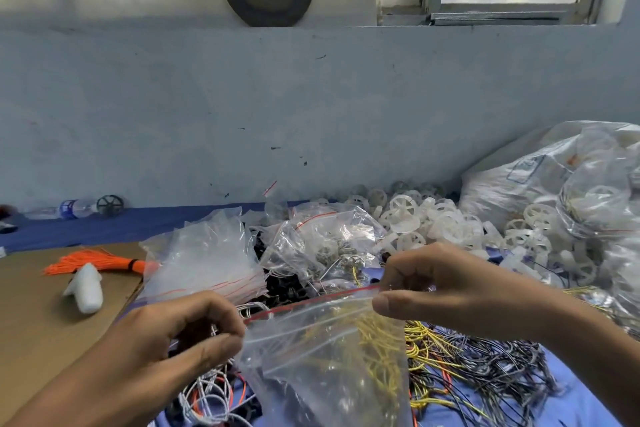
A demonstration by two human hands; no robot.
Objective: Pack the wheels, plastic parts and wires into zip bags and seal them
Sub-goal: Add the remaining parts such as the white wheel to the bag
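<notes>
Head view, risk: the zip strip point(311, 303) may, I judge, seal only partway if yellow wires point(377, 333) catch in it.
Left hand point(180, 333): fingers point(221, 347) closed, pinching the zip bag point(322, 364) at its left top corner.
Right hand point(446, 288): pinching the right top corner.
Zip bag: held between both hands above loose wires point(485, 367).

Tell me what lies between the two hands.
In the head view, the red-lined top edge of the zip bag spans from the left hand to the right hand, each pinching an end.
</notes>
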